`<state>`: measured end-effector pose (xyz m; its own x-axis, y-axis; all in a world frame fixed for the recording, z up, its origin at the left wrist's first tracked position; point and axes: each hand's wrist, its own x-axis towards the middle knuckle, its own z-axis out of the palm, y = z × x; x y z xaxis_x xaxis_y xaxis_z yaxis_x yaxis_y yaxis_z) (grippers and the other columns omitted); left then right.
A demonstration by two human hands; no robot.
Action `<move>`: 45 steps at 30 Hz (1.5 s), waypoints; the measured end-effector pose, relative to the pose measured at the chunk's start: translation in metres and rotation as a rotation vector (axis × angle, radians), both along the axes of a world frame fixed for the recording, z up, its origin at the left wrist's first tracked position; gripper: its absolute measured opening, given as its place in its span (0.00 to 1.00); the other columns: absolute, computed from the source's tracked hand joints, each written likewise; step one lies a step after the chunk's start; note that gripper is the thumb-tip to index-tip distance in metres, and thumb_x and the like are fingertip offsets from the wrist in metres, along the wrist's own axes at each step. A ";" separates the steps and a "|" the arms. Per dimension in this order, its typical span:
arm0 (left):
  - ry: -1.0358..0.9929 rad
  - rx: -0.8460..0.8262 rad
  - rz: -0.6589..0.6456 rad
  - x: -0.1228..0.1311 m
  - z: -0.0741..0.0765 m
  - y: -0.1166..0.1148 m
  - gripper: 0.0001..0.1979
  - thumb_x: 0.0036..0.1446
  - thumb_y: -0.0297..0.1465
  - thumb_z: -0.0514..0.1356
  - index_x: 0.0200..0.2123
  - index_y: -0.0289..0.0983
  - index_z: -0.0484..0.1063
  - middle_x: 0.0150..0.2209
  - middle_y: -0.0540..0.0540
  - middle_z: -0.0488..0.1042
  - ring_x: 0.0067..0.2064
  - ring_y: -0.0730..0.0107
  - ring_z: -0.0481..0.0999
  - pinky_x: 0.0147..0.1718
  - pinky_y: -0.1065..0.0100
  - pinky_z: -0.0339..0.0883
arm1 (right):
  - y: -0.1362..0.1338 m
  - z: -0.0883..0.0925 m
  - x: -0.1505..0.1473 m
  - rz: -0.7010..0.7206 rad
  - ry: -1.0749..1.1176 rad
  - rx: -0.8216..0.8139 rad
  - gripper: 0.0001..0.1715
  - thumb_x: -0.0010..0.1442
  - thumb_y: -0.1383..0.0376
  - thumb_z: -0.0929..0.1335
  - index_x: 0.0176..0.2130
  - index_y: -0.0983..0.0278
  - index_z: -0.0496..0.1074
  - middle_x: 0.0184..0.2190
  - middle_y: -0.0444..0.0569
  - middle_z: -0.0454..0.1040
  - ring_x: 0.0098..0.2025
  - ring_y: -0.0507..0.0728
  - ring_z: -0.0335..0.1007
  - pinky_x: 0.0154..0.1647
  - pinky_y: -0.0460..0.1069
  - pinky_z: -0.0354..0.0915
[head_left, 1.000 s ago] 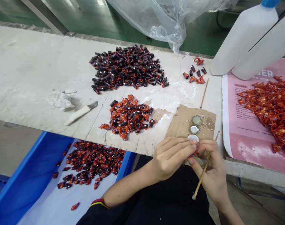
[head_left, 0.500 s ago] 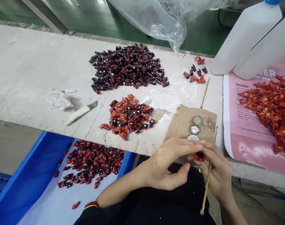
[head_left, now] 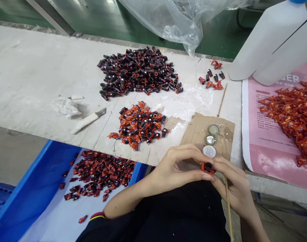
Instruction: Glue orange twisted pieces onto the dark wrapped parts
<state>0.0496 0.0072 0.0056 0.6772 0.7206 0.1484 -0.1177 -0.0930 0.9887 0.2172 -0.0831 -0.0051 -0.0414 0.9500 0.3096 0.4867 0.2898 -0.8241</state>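
Between the fingertips of both hands sits a small orange and black plastic part [head_left: 207, 167], its dark hollow end facing up. My left hand [head_left: 180, 164] pinches it from the left with thumb and fingers. From the right, my right hand [head_left: 232, 183] grips the same part and also keeps a thin wooden stick [head_left: 228, 198] tucked against the fingers, slanting down toward my lap. Just beyond the fingertips, a white round cap [head_left: 209, 151] and two metal bottle caps [head_left: 210, 139] rest on a piece of brown cardboard [head_left: 193, 132].
Black parts [head_left: 140, 72] form a large heap, with a smaller orange-black pile [head_left: 140, 124] nearer. Orange parts [head_left: 292, 114] cover a pink sheet at right, below white bottles [head_left: 271, 37]. A knife [head_left: 87, 122] lies left. A blue bin [head_left: 19, 201] holds more parts.
My left thumb and fingers have closed onto the part, which has shifted slightly left. The white cap is more exposed, and the stick's lower end has swung right and down.
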 end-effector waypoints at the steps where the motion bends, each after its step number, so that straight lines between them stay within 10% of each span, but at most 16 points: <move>1: 0.007 -0.033 -0.022 0.000 0.002 0.002 0.08 0.52 0.29 0.70 0.38 0.34 0.80 0.35 0.43 0.80 0.38 0.68 0.79 0.38 0.71 0.74 | 0.000 0.002 0.001 0.013 0.041 -0.042 0.10 0.62 0.70 0.67 0.45 0.59 0.71 0.37 0.47 0.77 0.38 0.52 0.77 0.38 0.44 0.73; 31: 0.084 0.293 -0.353 -0.005 0.024 0.020 0.12 0.59 0.22 0.62 0.46 0.26 0.76 0.37 0.40 0.75 0.39 0.72 0.74 0.39 0.77 0.69 | 0.000 0.008 0.006 0.065 0.339 -0.190 0.09 0.59 0.69 0.70 0.39 0.56 0.75 0.30 0.42 0.78 0.31 0.51 0.75 0.33 0.44 0.71; 45: 0.020 0.052 -0.429 0.001 0.020 0.025 0.09 0.56 0.32 0.66 0.36 0.30 0.79 0.33 0.42 0.77 0.36 0.70 0.76 0.38 0.72 0.71 | 0.004 0.016 0.009 0.139 0.330 -0.198 0.03 0.59 0.68 0.71 0.33 0.60 0.76 0.26 0.44 0.77 0.28 0.50 0.73 0.30 0.43 0.69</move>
<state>0.0508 0.0324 0.0260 0.9170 0.3649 0.1611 -0.1376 -0.0897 0.9864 0.2264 -0.0791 0.0108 -0.1023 0.9849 0.1395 0.1544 0.1543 -0.9759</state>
